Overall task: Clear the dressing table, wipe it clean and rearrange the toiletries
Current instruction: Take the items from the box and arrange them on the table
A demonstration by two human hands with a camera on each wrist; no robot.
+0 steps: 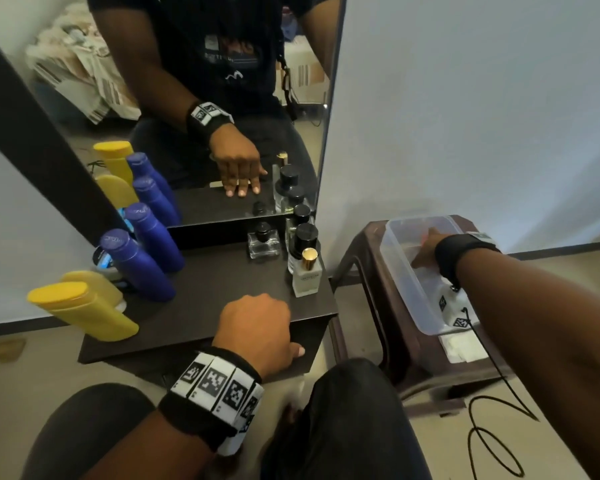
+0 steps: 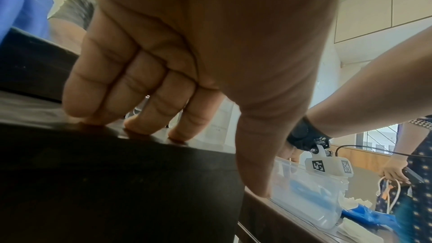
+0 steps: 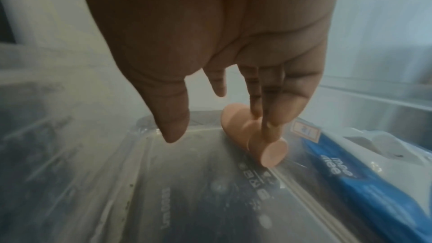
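The dark dressing table [image 1: 229, 292] carries yellow bottles [image 1: 84, 310] and blue bottles [image 1: 142, 268] on its left side. Perfume bottles [image 1: 305, 271] stand along its right edge. My left hand [image 1: 257, 327] rests at the table's front edge, fingertips [image 2: 177, 130] pressed on the top and thumb over the edge, holding nothing. My right hand [image 1: 426, 249] reaches down into a clear plastic box [image 1: 400, 271]. Inside the box its straight fingers [image 3: 268, 99] touch a peach tube [image 3: 271, 152] lying on the bottom, with the thumb held apart.
The box sits on a brown stool [image 1: 368, 271] right of the table. A blue wipes pack [image 3: 350, 182] lies beside the box, with white tissue [image 1: 461, 348] near it. A mirror [image 1: 187, 98] backs the table. A black cable [image 1: 492, 427] loops on the floor. Another person [image 2: 416, 173] stands nearby.
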